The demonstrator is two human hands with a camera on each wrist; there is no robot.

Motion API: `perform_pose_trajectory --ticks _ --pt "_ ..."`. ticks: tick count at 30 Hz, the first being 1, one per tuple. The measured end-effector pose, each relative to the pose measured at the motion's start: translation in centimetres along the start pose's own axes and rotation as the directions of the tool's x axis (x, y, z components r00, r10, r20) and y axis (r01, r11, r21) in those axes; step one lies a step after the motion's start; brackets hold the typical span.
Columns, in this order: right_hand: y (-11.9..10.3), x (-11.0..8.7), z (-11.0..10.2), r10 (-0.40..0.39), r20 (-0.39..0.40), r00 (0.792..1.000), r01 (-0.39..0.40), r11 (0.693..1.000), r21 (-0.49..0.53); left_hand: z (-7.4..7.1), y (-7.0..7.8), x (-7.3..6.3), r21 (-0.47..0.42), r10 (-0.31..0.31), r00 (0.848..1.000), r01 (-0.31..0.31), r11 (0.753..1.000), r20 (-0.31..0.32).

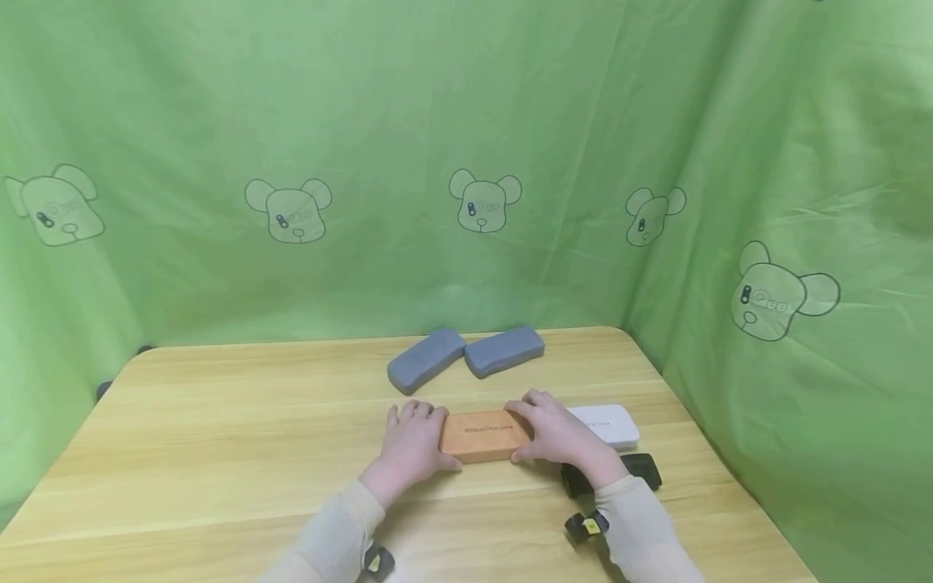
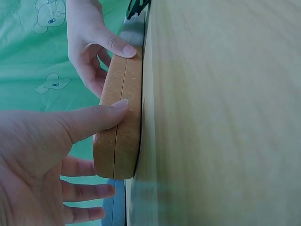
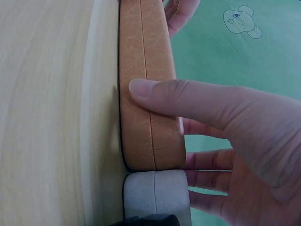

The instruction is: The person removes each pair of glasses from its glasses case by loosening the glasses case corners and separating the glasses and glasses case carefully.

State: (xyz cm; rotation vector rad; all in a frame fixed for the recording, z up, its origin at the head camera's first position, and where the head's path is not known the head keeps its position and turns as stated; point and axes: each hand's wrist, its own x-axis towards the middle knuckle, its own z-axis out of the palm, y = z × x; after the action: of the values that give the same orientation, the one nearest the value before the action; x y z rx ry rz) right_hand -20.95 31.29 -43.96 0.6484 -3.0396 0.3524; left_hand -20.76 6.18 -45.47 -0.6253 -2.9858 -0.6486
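An orange glasses case (image 1: pixel 481 437) lies flat on the table, its lettered lid facing up. The left hand (image 1: pixel 412 441) grips its left end, with the thumb on the seamed front side and fingers toward the back. At the other end, the right hand (image 1: pixel 557 433) holds the case the same way, its thumb (image 3: pixel 157 95) across the seam. Against the orange case's right end sits a white glasses case (image 1: pixel 608 425), partly hidden behind the right hand. A black case (image 1: pixel 643 470) lies in front of the white one, partly covered by the right wrist.
Two grey-blue glasses cases (image 1: pixel 426 360) lie angled near the table's back edge, their near corners meeting. A green curtain (image 1: pixel 379 162) with bear-head drawings surrounds the wooden table (image 1: pixel 219 453) at the back and sides. Black camera straps are on both wrists.
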Motion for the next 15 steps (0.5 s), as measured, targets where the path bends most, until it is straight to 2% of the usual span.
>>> perform_pose_trajectory --ticks 7,15 --pt "0.0 -0.1 -0.1 -0.001 0.012 1.000 0.001 1.000 0.025 0.1 0.0 -0.1 0.001 0.011 1.000 -0.011 1.000 0.003" --pt "0.1 -0.4 -0.9 0.008 0.032 0.999 -0.010 0.998 0.058 -1.0 -0.6 -0.3 -0.022 -0.007 1.000 0.007 1.000 0.013"
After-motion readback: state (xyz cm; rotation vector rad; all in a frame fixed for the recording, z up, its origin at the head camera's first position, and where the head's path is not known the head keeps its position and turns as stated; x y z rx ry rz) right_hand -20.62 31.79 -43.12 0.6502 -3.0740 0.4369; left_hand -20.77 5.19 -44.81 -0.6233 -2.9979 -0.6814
